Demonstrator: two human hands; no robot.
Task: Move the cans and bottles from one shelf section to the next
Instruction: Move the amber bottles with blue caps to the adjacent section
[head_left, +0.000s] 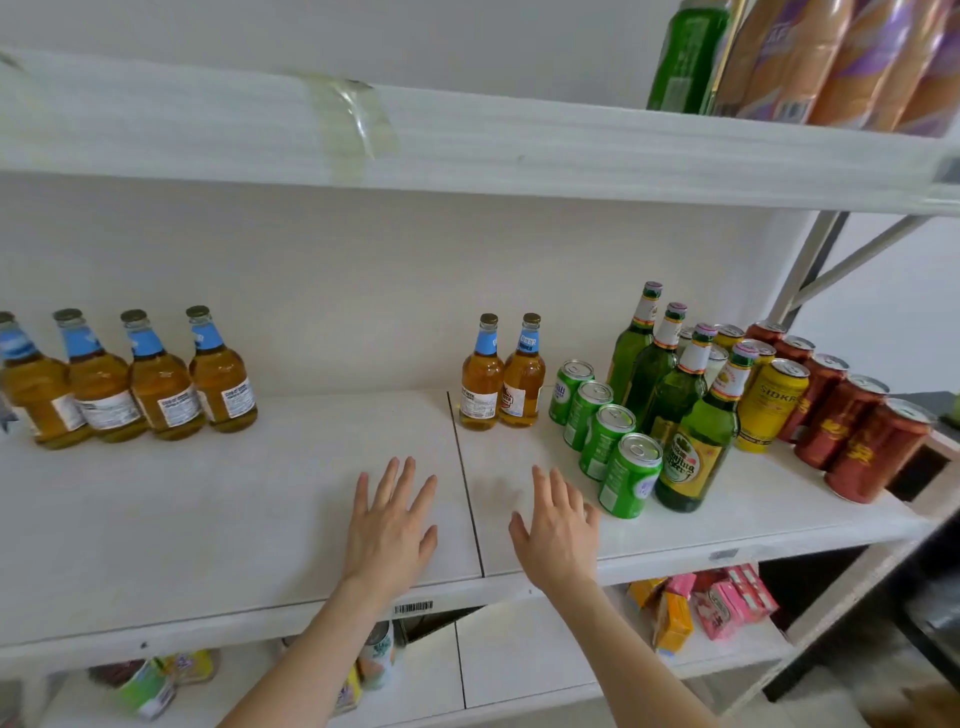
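White shelf board (234, 519), one level, divided by a dark seam (467, 499); all positions below are taken from that seam.

Below the seam and to its right, on the lower shelf, pink and orange cartons (717, 608) lie in a loose group. A barcode sticker (413, 607) sits on the board's front lip just left of the seam.

Your left hand (389, 525) is flat, fingers spread wide, just left of the seam near the front edge. Your right hand (558, 530) mirrors it just right of the seam, also spread. Neither holds anything. Whether the palms press the board or hover over it cannot be told.

Right of the seam, beyond your right hand, four green cans (602, 436) stand in a line running front to back. Beside them, further right, is a line of green glass bottles (670, 395), then yellow cans (774, 405), then red cans (852, 431) nearest the shelf end. All are upright.

At the back, two amber bottles (501, 379) with blue neck labels stand touching each other, just right of the seam. Well left of the seam, four amber bottles (130, 379) of the same kind stand in a row.

Above the seam, the upper shelf (519, 156) has tape (358, 124) on its edge and orange and purple packs (831, 62) far right.
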